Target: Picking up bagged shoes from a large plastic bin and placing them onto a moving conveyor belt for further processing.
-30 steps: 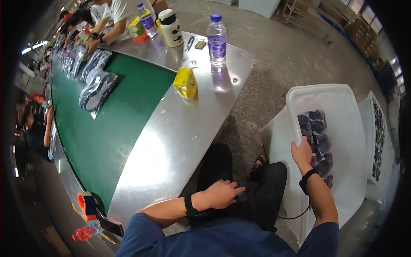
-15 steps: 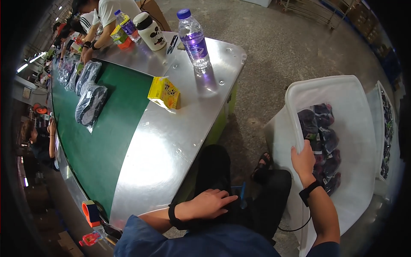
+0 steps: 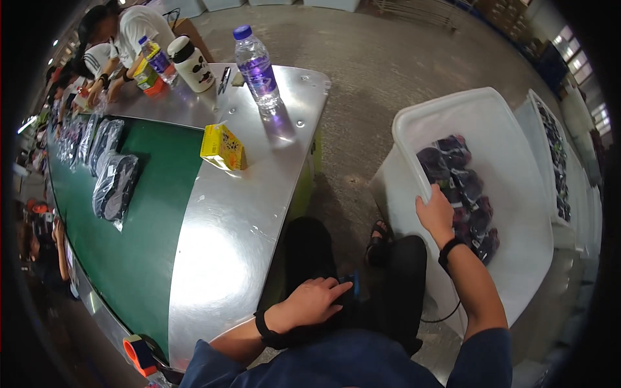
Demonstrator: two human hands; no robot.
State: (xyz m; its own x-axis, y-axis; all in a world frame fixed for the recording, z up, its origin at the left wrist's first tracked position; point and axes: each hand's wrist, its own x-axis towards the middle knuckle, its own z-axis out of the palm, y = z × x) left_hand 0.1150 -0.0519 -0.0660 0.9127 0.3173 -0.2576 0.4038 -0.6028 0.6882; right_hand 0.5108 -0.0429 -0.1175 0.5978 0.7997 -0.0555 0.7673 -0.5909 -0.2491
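Grey concrete floor point(image 3: 346, 129) is spread between a steel-topped table point(image 3: 259, 194) on the left and a tall white bin point(image 3: 511, 187) on the right. Nearest, the left hand point(image 3: 312, 302) is held over the dark trousers point(image 3: 309, 249), its fingers bent and slightly apart; a small blue-and-black thing point(image 3: 351, 282) is seen just beyond the fingertips, and whether it is touched or held cannot be told. At the table's near corner, an orange-and-blue ring-shaped thing point(image 3: 149, 362) is partly seen. By the right hand point(image 3: 435, 213) the bin's near-left rim is gripped, with the fingers closed over the edge. Inside the bin, dark plastic-wrapped goods point(image 3: 469, 187) are piled. On the green belt point(image 3: 149, 252) dark bagged items point(image 3: 116, 191) are laid, the nearest resembling slippers. Farther along the steel, a yellow carton point(image 3: 222, 149) is placed, and beyond it a purple-capped bottle point(image 3: 259, 74) and a black-lidded white flask point(image 3: 192, 66) are stood upright. Behind these, a co-worker in white point(image 3: 142, 29) is seen bent over the table.
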